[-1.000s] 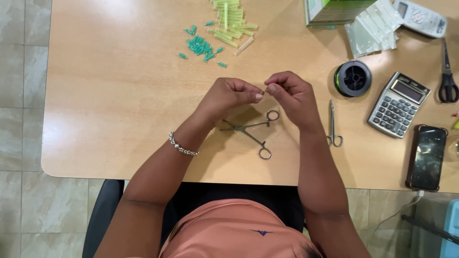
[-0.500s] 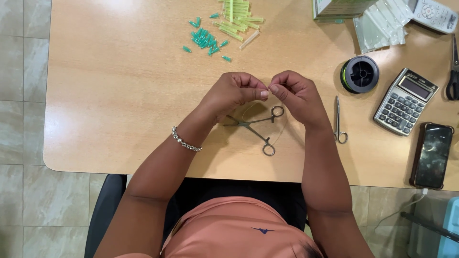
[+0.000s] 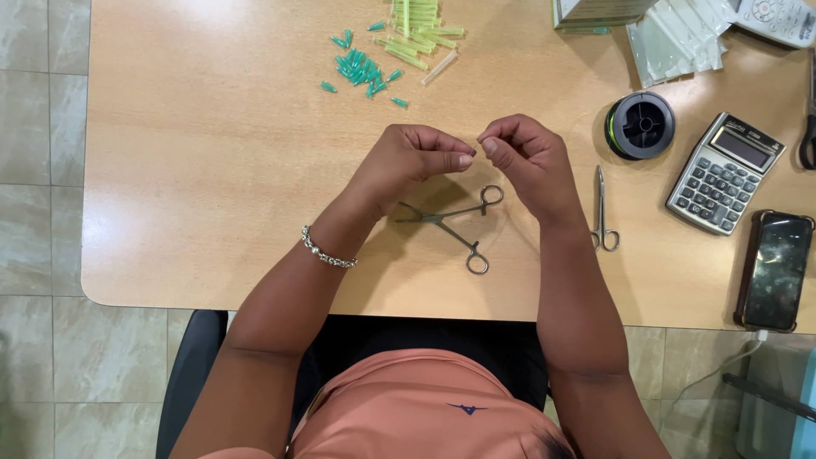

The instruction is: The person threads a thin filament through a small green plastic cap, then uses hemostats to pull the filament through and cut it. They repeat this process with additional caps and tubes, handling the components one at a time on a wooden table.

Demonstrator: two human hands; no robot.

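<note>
Left hand [image 3: 416, 161] and right hand [image 3: 523, 157] pinched fingertip to fingertip (contents too small to tell), above open forceps [image 3: 450, 223] on wooden table [image 3: 212, 187]

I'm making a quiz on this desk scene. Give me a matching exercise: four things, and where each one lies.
Things:
1. clamp scissors
2. calculator
3. green caps
4. phone

Places:
A. far side of the table, left of the yellow-green tubes
B. right table edge, nearest the person
C. under the raised hands
D. right of the black spool

Pairs: 1-C, 2-D, 3-A, 4-B
</note>
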